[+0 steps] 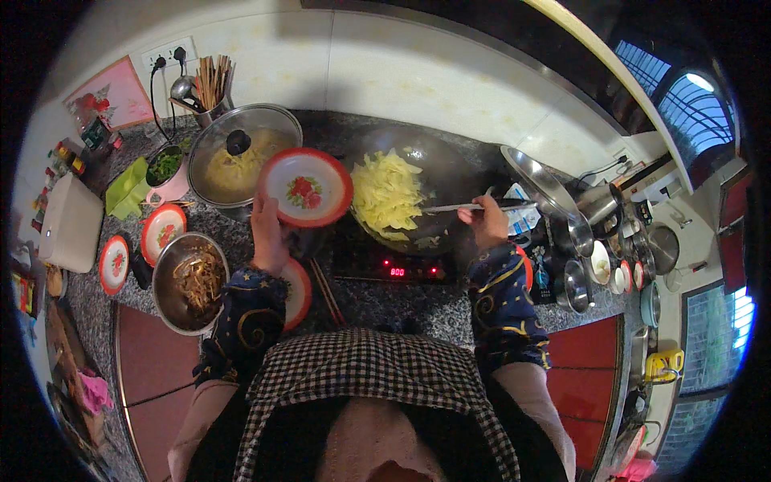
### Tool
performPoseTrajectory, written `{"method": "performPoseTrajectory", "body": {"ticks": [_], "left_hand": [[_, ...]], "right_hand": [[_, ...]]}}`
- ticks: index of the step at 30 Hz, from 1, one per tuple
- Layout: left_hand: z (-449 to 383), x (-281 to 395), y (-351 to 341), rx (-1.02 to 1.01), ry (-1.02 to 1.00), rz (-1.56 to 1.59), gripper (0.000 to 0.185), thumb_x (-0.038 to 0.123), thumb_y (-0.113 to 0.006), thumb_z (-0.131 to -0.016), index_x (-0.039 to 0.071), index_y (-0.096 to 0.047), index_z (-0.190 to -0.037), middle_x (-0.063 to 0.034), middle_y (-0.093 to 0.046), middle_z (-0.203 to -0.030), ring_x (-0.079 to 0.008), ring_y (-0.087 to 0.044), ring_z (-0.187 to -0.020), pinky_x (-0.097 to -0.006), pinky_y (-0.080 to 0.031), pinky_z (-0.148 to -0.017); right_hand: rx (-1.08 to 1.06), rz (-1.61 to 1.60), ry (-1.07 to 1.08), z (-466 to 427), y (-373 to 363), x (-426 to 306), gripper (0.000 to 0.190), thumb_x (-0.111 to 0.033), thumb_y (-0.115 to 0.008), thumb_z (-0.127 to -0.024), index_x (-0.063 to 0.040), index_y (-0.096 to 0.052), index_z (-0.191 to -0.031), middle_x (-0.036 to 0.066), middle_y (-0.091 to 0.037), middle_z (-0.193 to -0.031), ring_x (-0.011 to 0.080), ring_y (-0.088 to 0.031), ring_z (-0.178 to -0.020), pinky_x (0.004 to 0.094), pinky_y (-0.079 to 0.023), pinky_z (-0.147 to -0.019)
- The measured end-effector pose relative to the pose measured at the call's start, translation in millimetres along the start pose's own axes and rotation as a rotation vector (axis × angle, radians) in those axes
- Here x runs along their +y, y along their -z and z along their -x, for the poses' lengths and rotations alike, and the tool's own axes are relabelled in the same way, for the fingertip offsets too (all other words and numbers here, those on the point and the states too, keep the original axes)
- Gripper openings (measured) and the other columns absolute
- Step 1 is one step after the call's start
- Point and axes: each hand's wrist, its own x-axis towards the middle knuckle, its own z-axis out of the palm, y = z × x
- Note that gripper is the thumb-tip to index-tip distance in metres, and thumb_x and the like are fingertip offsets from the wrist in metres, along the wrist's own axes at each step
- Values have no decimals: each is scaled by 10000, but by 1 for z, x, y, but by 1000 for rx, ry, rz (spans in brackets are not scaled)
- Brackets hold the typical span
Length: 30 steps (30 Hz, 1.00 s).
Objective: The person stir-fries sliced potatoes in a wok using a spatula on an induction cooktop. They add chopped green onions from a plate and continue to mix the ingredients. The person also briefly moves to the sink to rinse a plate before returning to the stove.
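My left hand (268,235) grips the rim of a red-edged enamel plate (306,188) with a rose print, tilted beside the wok. Nothing lies on the plate's visible face. In my right hand (486,222) is the pale handle of a spatula (449,208) that reaches into the dark wok (446,181); its blade is hidden. Sliced yellow-green cabbage (387,191) is heaped on the wok's left side. Beneath the wok, an induction cooker (391,265) shows lit red digits.
Left of the plate stands a glass-lidded pot (208,172). A steel bowl of brown shredded food (196,283) sits nearer me. Chopsticks (327,292) lie beside another rose plate (296,295). A large steel lid (536,178) leans at the right, near several bowls (600,262).
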Motion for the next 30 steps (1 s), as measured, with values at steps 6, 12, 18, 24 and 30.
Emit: {"method": "performPoseTrajectory", "body": {"ticks": [6,12,18,24,30], "left_hand": [[5,5,-8,41,-2,92,305,229,-472,-939,115,-483,-1222,-16,-604,-985,-104,-613,-699,-261,-478,-501],[3,-3,4,-20,22,150,340,172,-449,-947,98,-452,-1279,-59,-579,-1108,-168,-614,-916,-346,-534,-709],[7,-1,10,-76,-17,151,361,149,-445,-949,79,-445,-1303,-77,-567,-1172,-195,-617,-1023,-359,-554,-807],[39,10,24,-51,-64,154,341,122,-435,-955,53,-464,-1288,-82,-580,-1168,-183,-604,-1032,-357,-522,-849],[100,2,48,-51,105,130,326,143,-449,-959,54,-475,-1271,-88,-587,-1180,-213,-595,-1055,-366,-513,-868]], "right_hand": [[34,10,14,-1,-19,-24,185,-118,-501,-927,60,-523,-974,215,-621,-848,292,-685,-773,373,-604,-691],[-63,-45,81,-9,-42,-41,171,-73,-509,-915,82,-521,-987,209,-608,-903,316,-684,-796,391,-607,-698],[61,-139,82,-8,-93,-25,281,-88,-649,-818,152,-512,-868,226,-620,-695,308,-653,-550,400,-586,-516],[-46,390,389,17,-79,-49,174,-81,-679,-816,80,-620,-846,117,-659,-694,203,-658,-553,317,-539,-525],[-520,875,1097,35,-64,-46,174,37,-674,-760,-26,-624,-914,114,-654,-943,236,-635,-907,338,-496,-802]]}}
